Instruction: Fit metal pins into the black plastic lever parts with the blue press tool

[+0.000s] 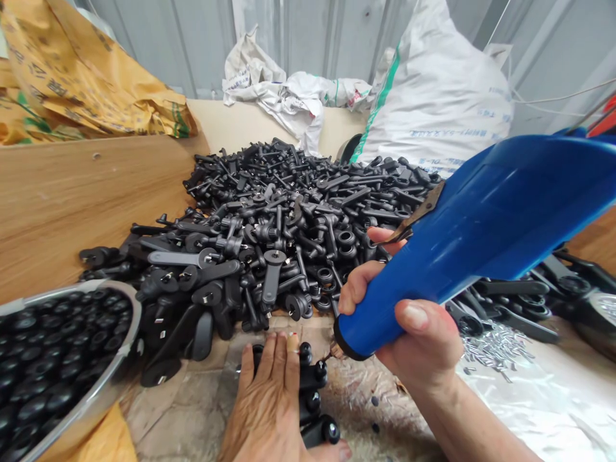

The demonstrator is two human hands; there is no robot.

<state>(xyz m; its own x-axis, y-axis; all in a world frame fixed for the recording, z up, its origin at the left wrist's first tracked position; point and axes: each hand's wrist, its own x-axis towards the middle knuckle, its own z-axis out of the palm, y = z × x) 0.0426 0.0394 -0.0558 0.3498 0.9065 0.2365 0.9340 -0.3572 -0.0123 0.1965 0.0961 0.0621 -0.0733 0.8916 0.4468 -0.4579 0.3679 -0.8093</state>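
Black handles (pixel 315 391) lie in a row under my flat, open left hand (pixel 269 404) on the table (pixel 192 398), while my right hand (pixel 409 333), just beside, grips a blue scoop (pixel 481 224) angled up-right.

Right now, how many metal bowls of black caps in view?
1. The metal bowl sits at the lower left, full of black caps, beside the pile of black parts. A rounded metal edge at the far right could be another; cannot tell.
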